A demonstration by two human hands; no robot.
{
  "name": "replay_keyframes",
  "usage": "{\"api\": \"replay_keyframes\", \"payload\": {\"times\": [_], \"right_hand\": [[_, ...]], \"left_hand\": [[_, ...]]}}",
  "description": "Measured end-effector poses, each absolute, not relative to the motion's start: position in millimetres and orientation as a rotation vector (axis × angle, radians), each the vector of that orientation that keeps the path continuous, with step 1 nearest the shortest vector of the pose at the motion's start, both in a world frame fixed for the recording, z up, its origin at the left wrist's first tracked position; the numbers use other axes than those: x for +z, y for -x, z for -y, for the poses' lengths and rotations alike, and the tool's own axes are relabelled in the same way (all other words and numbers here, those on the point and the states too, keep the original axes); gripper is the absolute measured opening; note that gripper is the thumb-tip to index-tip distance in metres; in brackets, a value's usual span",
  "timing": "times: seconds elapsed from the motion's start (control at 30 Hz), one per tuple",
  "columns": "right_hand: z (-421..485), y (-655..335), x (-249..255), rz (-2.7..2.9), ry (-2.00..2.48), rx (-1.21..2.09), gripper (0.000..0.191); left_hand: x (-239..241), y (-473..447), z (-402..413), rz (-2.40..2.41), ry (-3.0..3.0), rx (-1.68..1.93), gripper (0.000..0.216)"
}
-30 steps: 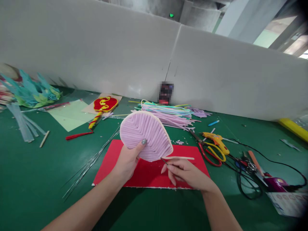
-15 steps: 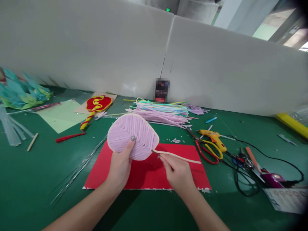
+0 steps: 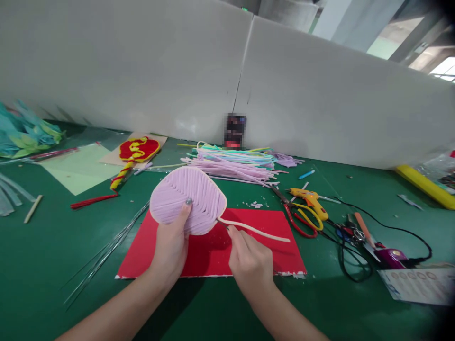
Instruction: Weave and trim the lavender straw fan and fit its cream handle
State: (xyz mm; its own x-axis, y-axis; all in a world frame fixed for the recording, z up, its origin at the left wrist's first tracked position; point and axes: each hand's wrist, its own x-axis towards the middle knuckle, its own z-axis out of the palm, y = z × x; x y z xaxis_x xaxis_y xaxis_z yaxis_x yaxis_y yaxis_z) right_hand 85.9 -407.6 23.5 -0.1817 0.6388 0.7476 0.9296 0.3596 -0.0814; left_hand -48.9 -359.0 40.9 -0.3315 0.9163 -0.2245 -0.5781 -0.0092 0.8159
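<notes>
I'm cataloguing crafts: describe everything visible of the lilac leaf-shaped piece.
The lilac leaf-shaped piece is rounded at left, pointed at right. Fuzzy-looking strips lie side by side, meeting in a V pattern, with cream edging at top and right. A loose cream strip extends from its lower right. The left hand grips it over the red board, thumb on its face; the right hand seems to pinch a thin dark stem near that strip.

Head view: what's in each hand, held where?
Left hand: lilac leaf-shaped piece, by its lower edge, thumb on the front. Right hand: thin dark stem, apparently by its outer end.
</notes>
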Motion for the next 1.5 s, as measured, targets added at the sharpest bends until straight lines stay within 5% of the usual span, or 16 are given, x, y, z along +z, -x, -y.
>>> {"api": "replay_keyframes", "payload": {"times": [0.23, 0.47, 0.73, 1.5], "right_hand": [[411, -84, 25, 1.867, 1.353, -0.362, 0.025], [402, -105, 39, 1.766, 1.52, 0.834, 0.025], [395, -116, 45, 1.374, 1.355, 1.674, 0.031], [400, -111, 33, 0.824, 1.101, 2.132, 0.029]], "left_hand": [[38, 50, 359, -1.072, -0.506, 1.638, 0.046], [38, 53, 360, -1.07, -0.589, 1.494, 0.052], [33, 55, 362, -1.183, -0.638, 1.499, 0.053], [32, 60, 355, -1.101, -0.644, 1.527, 0.041]]}}
